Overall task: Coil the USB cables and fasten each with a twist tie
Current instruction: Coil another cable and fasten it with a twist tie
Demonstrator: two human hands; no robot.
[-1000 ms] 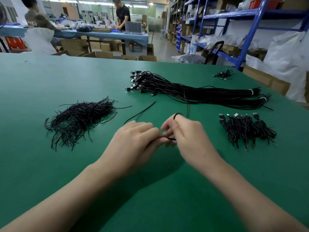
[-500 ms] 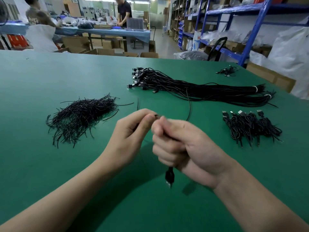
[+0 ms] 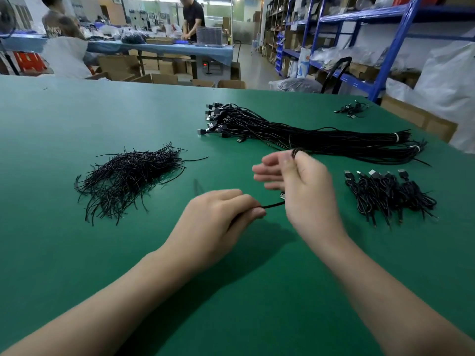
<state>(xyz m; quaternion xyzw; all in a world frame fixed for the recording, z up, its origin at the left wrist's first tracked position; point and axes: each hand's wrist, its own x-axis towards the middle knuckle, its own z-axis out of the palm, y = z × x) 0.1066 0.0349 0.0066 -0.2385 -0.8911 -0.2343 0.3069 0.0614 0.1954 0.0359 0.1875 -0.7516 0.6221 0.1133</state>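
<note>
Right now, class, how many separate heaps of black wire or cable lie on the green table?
4: loose black twist ties at left; long bundle of straight black USB cables, centre; coiled cables, right; small cluster, far right edge. None seem hidden.

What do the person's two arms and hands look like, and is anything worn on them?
The left forearm and the right forearm are bare to the picture's edge; no sleeve shows. The left hand and the right hand, which is blurred, wear no gloves; no ring, watch or bracelet is visible.
</note>
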